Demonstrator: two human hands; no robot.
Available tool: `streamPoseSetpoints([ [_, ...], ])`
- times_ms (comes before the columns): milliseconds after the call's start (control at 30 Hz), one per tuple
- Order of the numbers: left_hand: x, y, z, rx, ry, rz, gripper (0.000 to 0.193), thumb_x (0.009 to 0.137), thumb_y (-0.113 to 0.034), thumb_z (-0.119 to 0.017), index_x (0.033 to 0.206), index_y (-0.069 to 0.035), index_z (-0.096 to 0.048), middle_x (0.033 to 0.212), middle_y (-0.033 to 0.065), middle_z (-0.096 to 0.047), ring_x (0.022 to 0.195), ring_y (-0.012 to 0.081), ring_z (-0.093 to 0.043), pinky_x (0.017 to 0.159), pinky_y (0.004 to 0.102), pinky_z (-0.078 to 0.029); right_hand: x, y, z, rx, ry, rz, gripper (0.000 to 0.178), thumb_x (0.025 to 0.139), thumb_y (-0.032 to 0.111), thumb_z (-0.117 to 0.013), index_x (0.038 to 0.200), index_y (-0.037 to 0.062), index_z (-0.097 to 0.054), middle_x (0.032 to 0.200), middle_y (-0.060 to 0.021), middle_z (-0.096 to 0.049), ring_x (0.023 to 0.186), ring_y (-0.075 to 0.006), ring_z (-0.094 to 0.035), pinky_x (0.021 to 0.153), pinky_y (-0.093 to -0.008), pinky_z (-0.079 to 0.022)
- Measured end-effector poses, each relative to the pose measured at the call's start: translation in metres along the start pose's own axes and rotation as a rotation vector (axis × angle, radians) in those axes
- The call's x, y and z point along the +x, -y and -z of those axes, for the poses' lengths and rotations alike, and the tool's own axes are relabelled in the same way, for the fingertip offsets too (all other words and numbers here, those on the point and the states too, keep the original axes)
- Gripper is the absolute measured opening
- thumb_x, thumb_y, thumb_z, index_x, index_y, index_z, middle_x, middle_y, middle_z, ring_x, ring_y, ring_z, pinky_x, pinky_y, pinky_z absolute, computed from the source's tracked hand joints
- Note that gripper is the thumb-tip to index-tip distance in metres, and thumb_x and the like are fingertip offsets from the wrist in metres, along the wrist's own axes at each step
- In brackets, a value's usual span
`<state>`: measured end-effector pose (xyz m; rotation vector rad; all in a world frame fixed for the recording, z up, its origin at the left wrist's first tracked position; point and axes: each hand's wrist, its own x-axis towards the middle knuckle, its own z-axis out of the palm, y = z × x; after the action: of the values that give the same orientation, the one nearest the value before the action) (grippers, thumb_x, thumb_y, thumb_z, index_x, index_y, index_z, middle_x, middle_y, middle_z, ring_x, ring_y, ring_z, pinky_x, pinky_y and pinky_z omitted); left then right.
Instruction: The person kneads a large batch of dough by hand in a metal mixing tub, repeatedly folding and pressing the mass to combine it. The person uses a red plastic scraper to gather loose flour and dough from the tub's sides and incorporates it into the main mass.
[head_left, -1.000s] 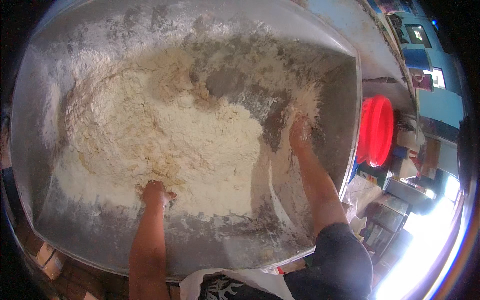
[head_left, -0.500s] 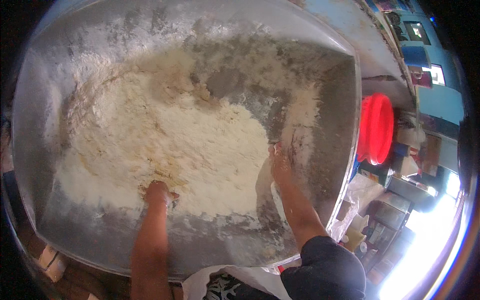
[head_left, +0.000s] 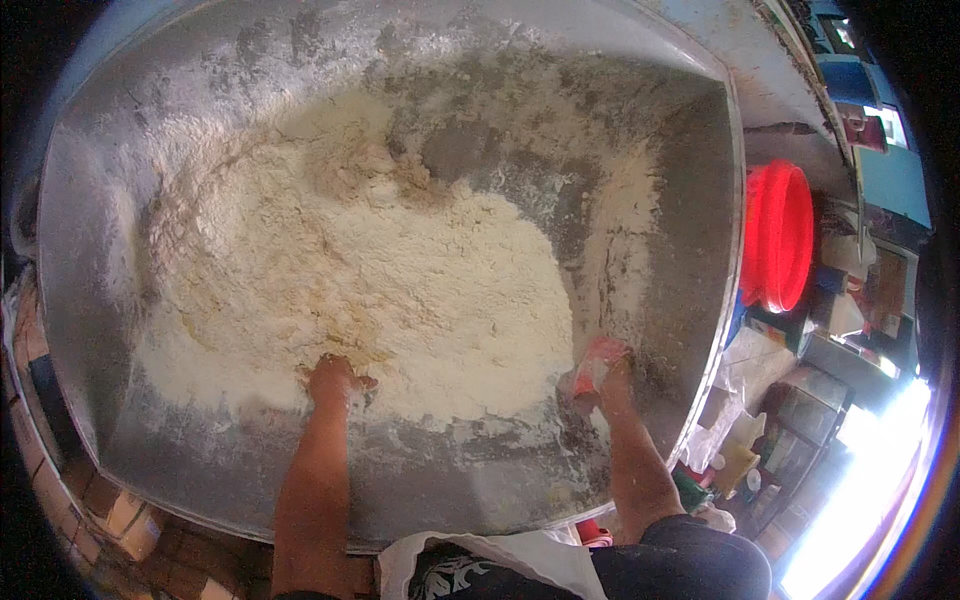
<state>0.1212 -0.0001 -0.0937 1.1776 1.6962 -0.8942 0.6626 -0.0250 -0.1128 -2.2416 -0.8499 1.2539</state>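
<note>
A large metal trough [head_left: 680,290] holds a broad heap of pale flour [head_left: 470,290], with damp yellowish clumps around the near middle. My left hand [head_left: 335,378] is pressed into the heap's near edge beside those clumps. Its thumb side shows, but the fingers are sunk in the flour. At the heap's right edge, my right hand [head_left: 617,375] is closed around a flour-dusted pinkish-red piece [head_left: 597,360], perhaps a scraper. Its exact kind cannot be made out. Its lower end meets the trough floor next to the flour.
Beyond the trough's right rim stands a red bucket [head_left: 785,237]. Further right is a cluttered floor with bags, boxes and a bright window patch [head_left: 870,490]. A cardboard box [head_left: 130,525] lies below the near left rim. Flour streaks coat the right wall.
My right hand has drawn back toward me and turned, so the red piece now shows. The left hand stays in the same spot of flour. The whole view has shifted slightly.
</note>
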Motion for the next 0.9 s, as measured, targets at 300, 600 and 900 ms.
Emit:
streamPoseSetpoints([
  [300,0.001,0.002,-0.004,0.012,0.003,-0.010,0.088,0.069,-0.065,-0.070,0.122,0.003,-0.057,0.130,0.0194,-0.054,0.120,0.0322,-0.053,0.094,0.0448,-0.048,0.035,0.022,-0.055,-0.828,-0.177,0.177,0.040,0.097,0.031,-0.043,0.126,0.0058,-0.055,0.120,-0.0111,-0.059,0.106,-0.0250,-0.056,0.094,-0.0382,-0.042],
  [600,-0.002,-0.002,-0.005,-0.091,-0.031,0.001,0.077,0.065,-0.059,-0.077,0.114,-0.001,-0.063,0.121,0.0171,-0.060,0.113,0.0326,-0.058,0.092,0.0424,-0.050,0.135,0.136,-0.190,-0.737,-0.224,0.309,0.040,0.097,0.033,-0.045,0.122,0.0040,-0.056,0.113,-0.0106,-0.061,0.098,-0.0247,-0.058,0.087,-0.0392,-0.045],
  [900,0.004,-0.008,-0.009,-0.176,-0.063,0.044,0.069,0.062,-0.044,-0.085,0.113,-0.003,-0.065,0.119,0.0151,-0.062,0.113,0.0338,-0.058,0.089,0.0431,-0.051,0.034,0.253,-0.355,-0.628,0.085,0.618,0.040,0.096,0.034,-0.048,0.119,0.0022,-0.057,0.105,-0.0101,-0.063,0.090,-0.0243,-0.059,0.079,-0.0403,-0.047],
])
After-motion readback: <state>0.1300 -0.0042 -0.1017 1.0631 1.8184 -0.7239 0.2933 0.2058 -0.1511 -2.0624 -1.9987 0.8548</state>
